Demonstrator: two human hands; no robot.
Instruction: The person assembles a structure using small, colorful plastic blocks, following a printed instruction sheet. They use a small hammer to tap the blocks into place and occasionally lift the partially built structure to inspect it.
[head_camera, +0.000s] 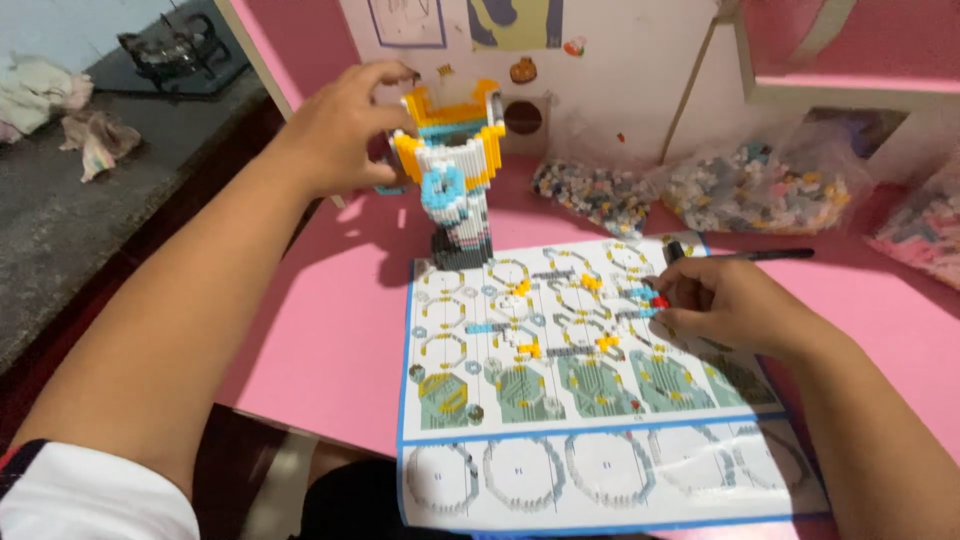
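Broadly, a pink table (330, 340) carries everything, its near edge running under the person's forearms and its far edge meeting a white wall panel (620, 80) with stickers on it. Largest on the surface is a printed instruction sheet (590, 460), blue-bordered, lying flat and reaching from the middle of the table to its near edge; rows of round and octagonal build diagrams cover it. Along the far edge lie clear bags of small bricks (755, 185), side by side, with another at the far right corner. Just beyond the sheet's far left corner stands a small-brick figure (455, 180), upright, white with yellow and light-blue parts on a dark grey base. A black pen (775, 255) lies just past the sheet's far right corner.

The left hand (335, 130) is curled about the figure's upper part from the left, fingers bent and touching the yellow top, thumb low against its side. The right hand (725, 300) rests on the sheet near its right edge, fingertips drawn together in a pinch over a tiny red brick (659, 301); whether it is actually gripped I cannot tell. Scattered loose bricks (528, 349), yellow, white and blue, sit on the sheet's middle diagrams, well apart from the left hand.
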